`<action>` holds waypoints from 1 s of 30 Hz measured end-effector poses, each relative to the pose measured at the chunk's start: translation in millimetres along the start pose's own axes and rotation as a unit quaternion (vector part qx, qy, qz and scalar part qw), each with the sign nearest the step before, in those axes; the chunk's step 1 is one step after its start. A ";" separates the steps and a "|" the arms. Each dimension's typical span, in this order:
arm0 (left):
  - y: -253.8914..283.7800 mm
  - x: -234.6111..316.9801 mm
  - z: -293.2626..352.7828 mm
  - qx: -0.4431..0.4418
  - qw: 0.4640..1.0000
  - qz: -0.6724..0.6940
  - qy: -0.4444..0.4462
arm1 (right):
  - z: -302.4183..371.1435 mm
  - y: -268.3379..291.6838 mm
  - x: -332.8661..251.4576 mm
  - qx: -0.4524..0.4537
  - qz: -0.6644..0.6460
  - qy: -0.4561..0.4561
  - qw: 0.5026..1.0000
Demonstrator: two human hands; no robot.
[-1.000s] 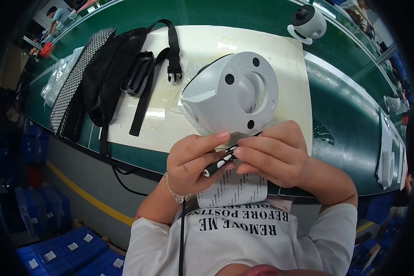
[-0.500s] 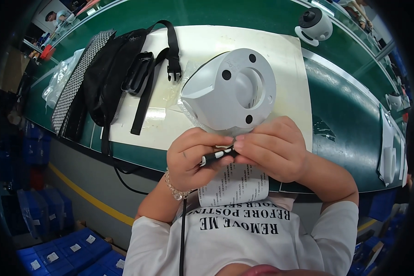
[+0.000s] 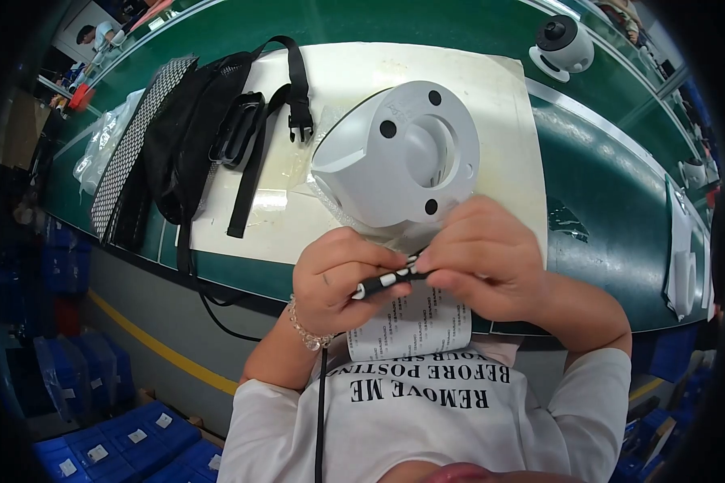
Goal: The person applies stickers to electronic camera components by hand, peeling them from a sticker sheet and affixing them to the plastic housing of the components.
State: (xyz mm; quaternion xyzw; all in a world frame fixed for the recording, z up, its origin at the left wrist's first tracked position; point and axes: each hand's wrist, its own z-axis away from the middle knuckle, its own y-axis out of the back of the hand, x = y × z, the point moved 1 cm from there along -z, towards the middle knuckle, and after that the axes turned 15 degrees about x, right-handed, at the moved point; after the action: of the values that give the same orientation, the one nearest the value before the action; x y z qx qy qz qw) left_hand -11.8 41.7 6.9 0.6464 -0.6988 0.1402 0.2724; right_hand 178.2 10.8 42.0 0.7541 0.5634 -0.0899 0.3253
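Both hands meet in front of the white device housing, over the table's front edge. My left hand (image 3: 342, 274) is closed around a curled adhesive pad sheet (image 3: 388, 279), black with white round spots on the folded part. Its white printed backing (image 3: 411, 326) hangs below the fingers. My right hand (image 3: 491, 262) pinches at the sheet's right end, thumb and fingertips close together; whether a loose pad is between them is hidden. The white device housing (image 3: 362, 189) lies just beyond, its round base tilted up, with several black round pads (image 3: 388, 129) on it.
A cream board (image 3: 274, 213) lies under the housing on the green table (image 3: 612, 241). To the left are a black strap bag (image 3: 181, 141) and clear plastic wrap (image 3: 105, 145). A white camera-like device (image 3: 562, 48) stands far right. Blue bins (image 3: 137, 443) sit below left.
My right hand has shifted slightly right and its fingers have lifted a little, blurred at the top. More of the sheet's white spots show. The left hand has hardly moved.
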 end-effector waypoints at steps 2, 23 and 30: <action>3.7 -0.6 2.4 0.005 1.000 -0.023 -0.004 | -1.2 12.9 0.8 0.068 -0.051 -0.131 0.988; -5.8 -9.5 10.3 0.047 0.990 -0.129 -0.042 | 16.0 10.9 46.1 0.163 -0.275 -0.406 0.856; -6.0 -10.2 10.2 0.048 0.991 -0.123 -0.036 | 29.7 11.2 47.9 0.124 -0.101 -0.269 0.950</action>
State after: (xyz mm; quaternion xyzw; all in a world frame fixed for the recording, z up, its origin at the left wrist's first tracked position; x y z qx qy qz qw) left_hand -7.8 43.7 -8.1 0.7443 -0.6157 0.1160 0.2313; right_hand 212.0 29.4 -0.7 0.6753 0.5129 -0.3913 0.3576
